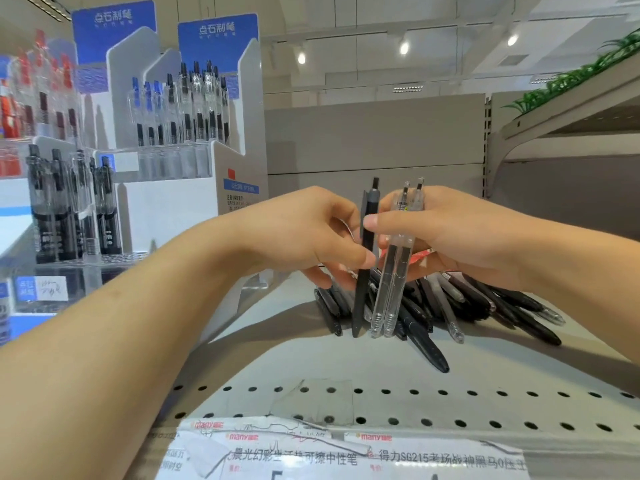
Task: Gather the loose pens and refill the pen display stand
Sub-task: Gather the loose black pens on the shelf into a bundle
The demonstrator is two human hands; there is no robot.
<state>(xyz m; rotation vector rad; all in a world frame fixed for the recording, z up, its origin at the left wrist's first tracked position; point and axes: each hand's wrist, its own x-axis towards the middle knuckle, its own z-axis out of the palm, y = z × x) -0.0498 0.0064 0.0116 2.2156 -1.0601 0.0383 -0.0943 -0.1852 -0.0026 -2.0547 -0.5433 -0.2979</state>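
Observation:
A pile of loose pens (pixel 460 306), mostly black with a few clear ones, lies on the grey shelf (pixel 294 358) right of centre. Above the pile my left hand (pixel 308 233) pinches an upright black pen (pixel 363 292) by its upper half. Close beside it my right hand (pixel 460 237) grips two clear pens (pixel 389 289), held upright with their tips down, thumb across the barrels. The two hands almost touch. The white and blue pen display stand (pixel 221 168) rises at the left, its tiers holding several pens in clear cups.
A second display stand (pixel 114 46) and racks of red and black pens (pixel 69 209) fill the far left. Price labels (pixel 346 455) run along the perforated front edge of the shelf. An upper shelf (pixel 554 116) with green foliage juts out at the right.

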